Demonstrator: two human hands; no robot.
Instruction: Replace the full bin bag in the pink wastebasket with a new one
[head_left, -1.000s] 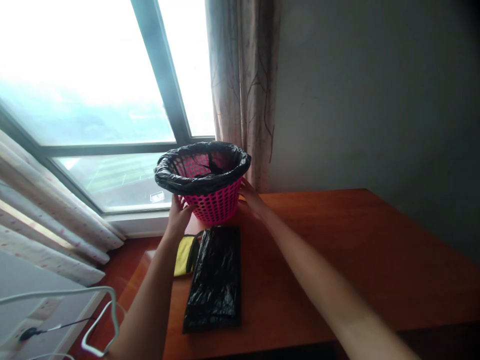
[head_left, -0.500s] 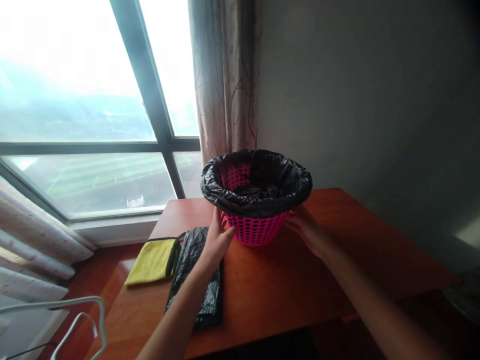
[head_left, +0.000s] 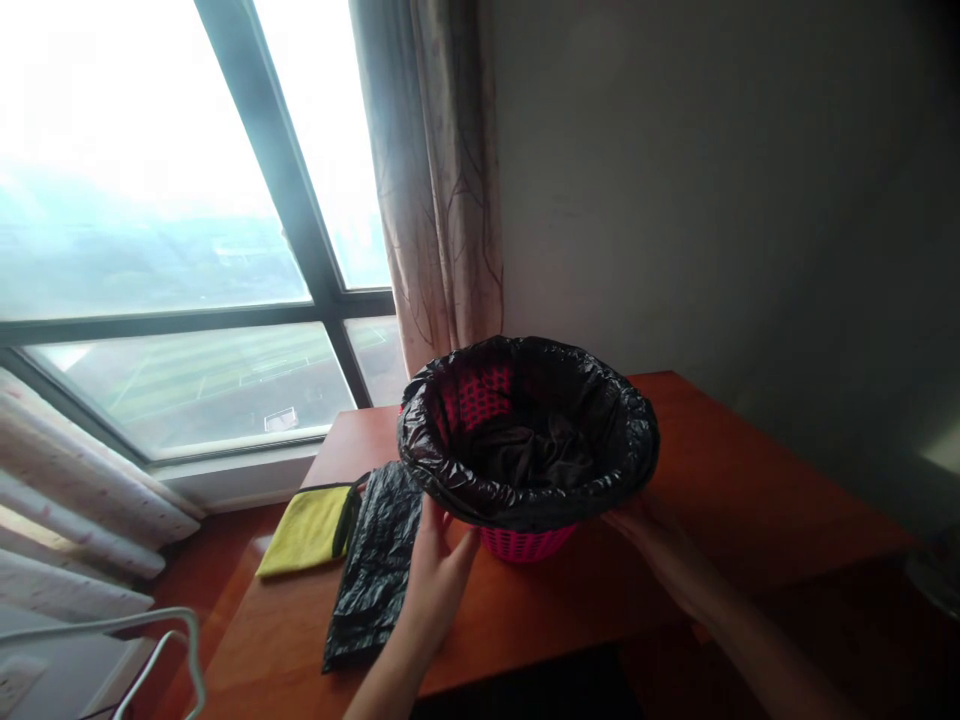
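A pink perforated basket [head_left: 527, 541] lined with a black bin bag [head_left: 525, 445] is held between both my hands over the wooden table [head_left: 750, 490]. My left hand [head_left: 441, 570] presses its left side from below the rim, fingers up against the wall. On the basket's right side my right hand [head_left: 660, 555] cups the wall, partly hidden under the bag's rim. A folded stack of black bags [head_left: 373, 570] lies flat on the table left of my left hand.
A yellow cloth [head_left: 306, 528] lies at the table's left edge. Window [head_left: 165, 260] and curtain [head_left: 439, 200] stand behind the table, a grey wall at the right. A white wire frame [head_left: 161, 650] pokes in at bottom left.
The basket has come from the table's far window-side corner towards me, held by both hands, and now sits closer and lower in view. The camera has swung right.
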